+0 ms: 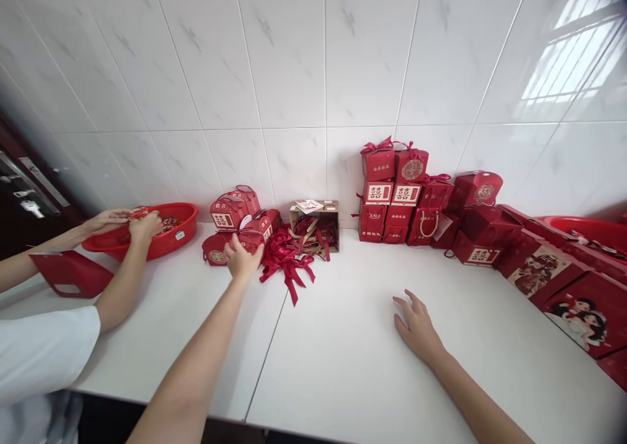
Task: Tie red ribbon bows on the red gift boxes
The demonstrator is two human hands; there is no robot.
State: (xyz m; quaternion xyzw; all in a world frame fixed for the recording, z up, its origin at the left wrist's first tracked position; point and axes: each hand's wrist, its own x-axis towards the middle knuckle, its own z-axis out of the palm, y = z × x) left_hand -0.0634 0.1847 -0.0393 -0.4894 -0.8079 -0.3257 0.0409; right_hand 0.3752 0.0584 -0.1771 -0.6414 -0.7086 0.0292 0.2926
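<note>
My left hand (241, 260) reaches to a small red gift box (255, 232) at the edge of a little stack, thumb and fingers on its near end. The box sits at a slant, and part of the grip is hidden. Behind it are red candy boxes (226, 213) with white double-happiness labels and string handles. A loose heap of dark red ribbons (281, 251) lies just right of this hand. My right hand (416, 325) hovers over or rests on the white table (343, 352), fingers apart, with nothing in it.
A cardboard box (334, 215) of ribbons stands by the wall. Stacked red boxes (398, 214) and larger printed red boxes (578, 307) line the right side. At left, a co-worker's hands (144, 225) hold a small red item over a red basin (169, 241), near a red box (73, 273).
</note>
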